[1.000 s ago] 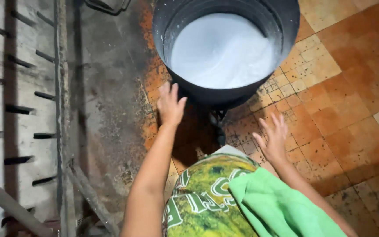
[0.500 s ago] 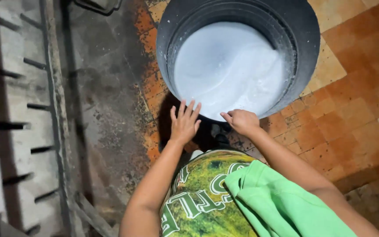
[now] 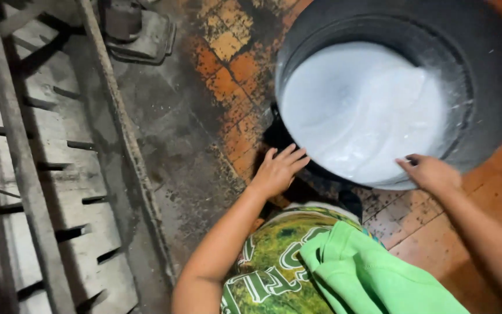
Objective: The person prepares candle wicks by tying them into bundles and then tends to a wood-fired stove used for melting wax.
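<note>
Black tub (image 3: 489, 99) of milky white liquid (image 3: 361, 110), tilted, hands at rim

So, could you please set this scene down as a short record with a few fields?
Container: large dark bucket, tilted toward the camera
Contents: white milky liquid, reaching the near rim
Left hand: open, fingers spread against the bucket's near lower side
Right hand: on the near rim, fingers curled over the edge
Floor: worn orange tiles, stained dark near the bucket
Left of frame: grey slatted wooden frame
Clothing: green patterned shirt, light green cloth on top
</note>
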